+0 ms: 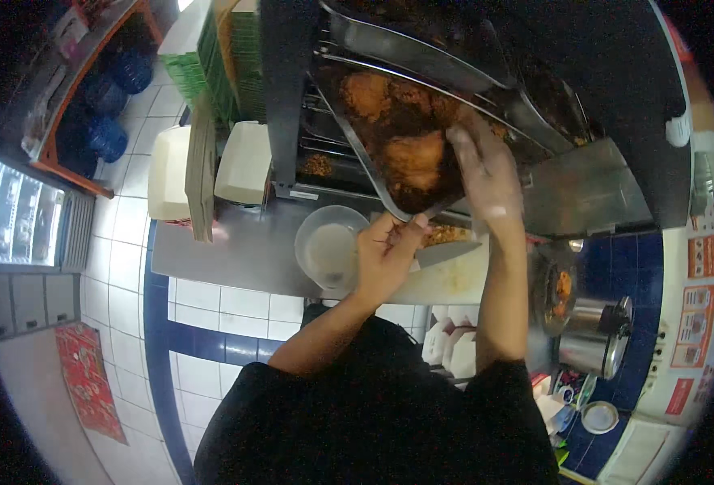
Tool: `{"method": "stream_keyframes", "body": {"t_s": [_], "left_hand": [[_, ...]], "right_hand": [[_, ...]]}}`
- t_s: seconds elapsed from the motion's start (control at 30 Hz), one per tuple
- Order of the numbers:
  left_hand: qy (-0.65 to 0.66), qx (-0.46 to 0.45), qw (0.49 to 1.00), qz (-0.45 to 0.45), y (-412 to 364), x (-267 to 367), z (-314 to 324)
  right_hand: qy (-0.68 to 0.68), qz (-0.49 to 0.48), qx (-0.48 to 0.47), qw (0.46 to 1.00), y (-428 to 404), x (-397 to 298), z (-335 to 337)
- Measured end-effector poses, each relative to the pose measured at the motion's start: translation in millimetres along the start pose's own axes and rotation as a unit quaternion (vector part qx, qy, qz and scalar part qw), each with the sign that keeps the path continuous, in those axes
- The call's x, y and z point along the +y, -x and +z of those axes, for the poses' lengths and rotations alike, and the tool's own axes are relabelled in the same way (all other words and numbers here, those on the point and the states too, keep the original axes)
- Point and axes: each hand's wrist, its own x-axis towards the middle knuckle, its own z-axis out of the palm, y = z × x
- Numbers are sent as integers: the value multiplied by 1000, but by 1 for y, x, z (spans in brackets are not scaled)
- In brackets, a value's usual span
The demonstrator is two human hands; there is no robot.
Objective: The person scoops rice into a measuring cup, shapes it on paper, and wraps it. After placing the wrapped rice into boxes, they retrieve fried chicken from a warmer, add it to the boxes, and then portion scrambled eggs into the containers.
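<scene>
My left hand pinches the front corner of a dark metal tray, which slants out of a rack in a dark cabinet. Browned, fried-looking pieces of food lie on the tray, probably chicken. Over the tray's right side is my right hand, blurred, its fingers close to the front piece; whether it grips anything is unclear. Below the tray, a translucent plastic bowl stands on the steel counter beside my left hand. A knife blade rests on a pale cutting board near chopped food.
Cream paper food trays and tall stacks of green-edged packaging stand left of the cabinet. A steel panel borders the rack's right side. Farther right are a pan with orange food and a large steel pot.
</scene>
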Motion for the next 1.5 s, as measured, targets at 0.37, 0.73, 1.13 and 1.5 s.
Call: {"method": "stream_keyframes", "body": {"t_s": [0.37,0.73,1.13,1.5], "left_hand": [[3,3,1000,-17,-4,-6,6],[-19,-3,999,-27,4,0,2],[-77,83,993,44,-15,12,8],[-12,58,998,18,-6,17,-4]], "right_hand": [[226,43,-27,973,-68,46,28],[-4,-106,92,990,14,30,0],[324,-205,88,919,-4,69,-8],[147,-131,16,980,-2,30,-9]]}}
